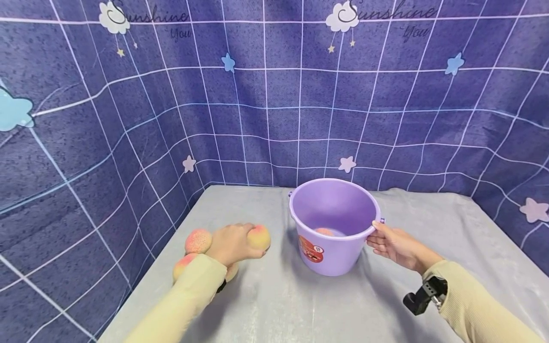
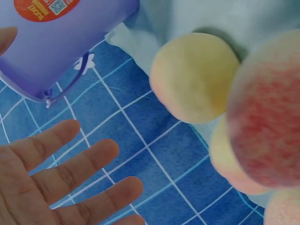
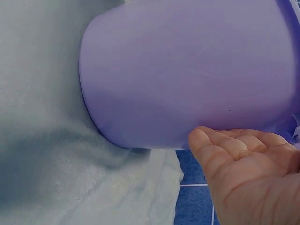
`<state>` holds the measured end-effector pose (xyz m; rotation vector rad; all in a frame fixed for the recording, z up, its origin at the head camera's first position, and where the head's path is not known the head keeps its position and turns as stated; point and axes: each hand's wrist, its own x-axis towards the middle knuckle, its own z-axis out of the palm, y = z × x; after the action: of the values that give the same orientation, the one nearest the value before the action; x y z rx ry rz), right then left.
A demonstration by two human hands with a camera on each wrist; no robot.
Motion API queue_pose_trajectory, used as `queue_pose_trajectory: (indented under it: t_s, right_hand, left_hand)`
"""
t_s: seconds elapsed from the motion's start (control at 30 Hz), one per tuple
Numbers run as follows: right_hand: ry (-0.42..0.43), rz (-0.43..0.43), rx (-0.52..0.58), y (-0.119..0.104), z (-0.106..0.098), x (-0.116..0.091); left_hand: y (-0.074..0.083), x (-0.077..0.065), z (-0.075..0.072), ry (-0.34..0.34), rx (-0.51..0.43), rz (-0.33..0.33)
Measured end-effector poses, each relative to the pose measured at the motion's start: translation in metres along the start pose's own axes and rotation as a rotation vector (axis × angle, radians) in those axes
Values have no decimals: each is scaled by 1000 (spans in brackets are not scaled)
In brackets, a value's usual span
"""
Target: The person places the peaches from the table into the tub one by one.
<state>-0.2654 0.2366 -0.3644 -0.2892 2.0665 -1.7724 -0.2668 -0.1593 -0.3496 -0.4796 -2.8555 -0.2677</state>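
Note:
A purple bucket (image 1: 332,257) with a red-orange label stands on the grey-covered table. My right hand (image 1: 396,245) holds its right rim, thumb over the edge and fingers against the outer wall; the right wrist view shows these fingers along the bucket's side. My left hand (image 1: 236,240) is over the peaches at the left, its fingers spread in the left wrist view. A yellow-and-pink peach (image 1: 259,238) is right by its fingertips; that view shows fingers and peaches apart. Two more peaches, a red one (image 1: 198,241) and another (image 1: 182,267), lie left of the wrist.
Partly hidden under the left forearm is one more peach (image 1: 232,272). Inside the bucket lies a reddish peach (image 1: 324,232). A blue gridded curtain (image 1: 266,119) hangs behind and left of the table (image 1: 274,305).

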Motion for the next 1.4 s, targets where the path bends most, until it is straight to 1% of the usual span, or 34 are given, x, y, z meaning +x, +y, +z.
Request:
queue_pose_trajectory:
  t_s: [0.17, 0.23, 0.4, 0.5, 0.57, 0.7, 0.87, 1.03, 1.17, 1.27, 1.4]
  right_hand:
    - [-5, 0, -1, 1, -1, 1]
    - [-7, -1, -3, 2, -1, 1]
    - [-7, -1, 4, 1, 0, 1]
    - [-9, -1, 5, 1, -1, 0]
    - [-10, -1, 2, 1, -2, 0]
    - [-6, 1, 9, 1, -1, 1]
    - [-7, -3, 9, 1, -1, 1]
    - [-11, -9, 0, 1, -3, 1]
    - [-10, -12, 1, 0, -2, 0]
    - [-11, -14, 2, 1, -2, 1]
    - [-10, -15, 5, 2, -3, 1]
  left_hand:
    - [-9, -7, 5, -28, 26, -32]
    - [-14, -10, 7, -42, 33, -54]
    - [-29, -15, 12, -95, 10, -131]
    - [-36, -18, 15, -97, 0, -149]
    - [-40, -22, 17, -88, 0, -148]
    - [-49, -28, 21, -76, -6, -127]
    - [-60, -33, 26, -93, 9, -141]
    - [-64, -34, 28, -101, 31, -145]
    - [-63, -35, 30, -99, 48, -152]
    - [-61, -37, 32, -73, 76, -137]
    - [-59, -41, 38, -5, 127, -90]
